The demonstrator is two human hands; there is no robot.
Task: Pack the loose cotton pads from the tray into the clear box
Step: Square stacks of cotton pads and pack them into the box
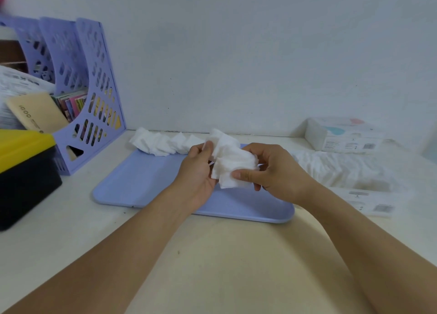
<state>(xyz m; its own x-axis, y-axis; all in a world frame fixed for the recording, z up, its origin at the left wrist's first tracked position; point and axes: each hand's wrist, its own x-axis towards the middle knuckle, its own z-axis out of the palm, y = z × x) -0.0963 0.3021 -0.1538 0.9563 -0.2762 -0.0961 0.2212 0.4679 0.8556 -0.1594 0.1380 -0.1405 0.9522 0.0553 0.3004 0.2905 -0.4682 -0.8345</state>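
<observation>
A bunch of white cotton pads (230,162) is held above the light blue tray (146,179). My left hand (196,172) pinches the bunch from the left with thumb and fingers. My right hand (272,172) grips it from the right, thumb across the front. More loose cotton pads (163,142) lie in a row along the tray's far left edge. To the right of the tray lies a clear box (340,169) that looks filled with white pads; its edges are hard to make out.
A purple file rack (94,89) with books stands at the back left, and a black bin with a yellow lid (23,172) sits in front of it. A white tissue pack (343,134) lies at the back right. Flat white packaging (369,202) lies right of the tray.
</observation>
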